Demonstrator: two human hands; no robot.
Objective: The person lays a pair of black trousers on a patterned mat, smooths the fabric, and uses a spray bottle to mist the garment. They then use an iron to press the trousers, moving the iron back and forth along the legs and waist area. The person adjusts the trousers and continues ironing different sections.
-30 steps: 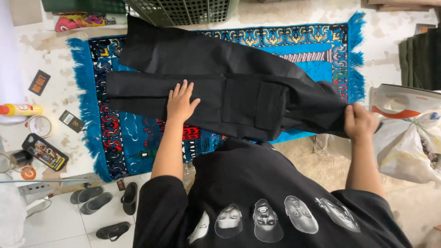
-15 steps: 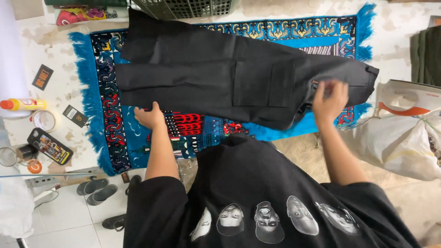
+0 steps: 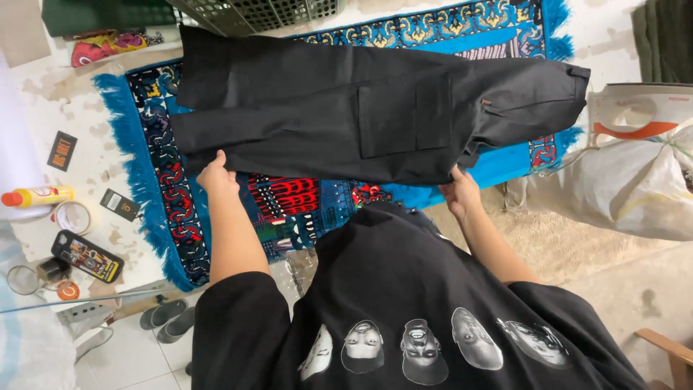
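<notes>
A pair of black cargo trousers [image 3: 375, 115] lies spread sideways across a blue patterned rug [image 3: 155, 209], legs to the left and waist to the right. My left hand [image 3: 215, 173] is closed on the near edge of the trouser leg. At the near edge by the seat, just below the side pocket, my right hand [image 3: 459, 192] grips the cloth. My black shirt with printed faces [image 3: 404, 303] fills the bottom of the view.
A dark mesh crate [image 3: 253, 11] stands beyond the rug. A white sack [image 3: 635, 188] lies at the right. On the floor at the left are a yellow bottle [image 3: 32, 196], a tape roll [image 3: 72, 215], a phone [image 3: 86, 256] and grey sandals [image 3: 162, 318].
My left hand left the top of the trousers and took the near leg edge. My right hand moved from the waist end to the near edge by the seat.
</notes>
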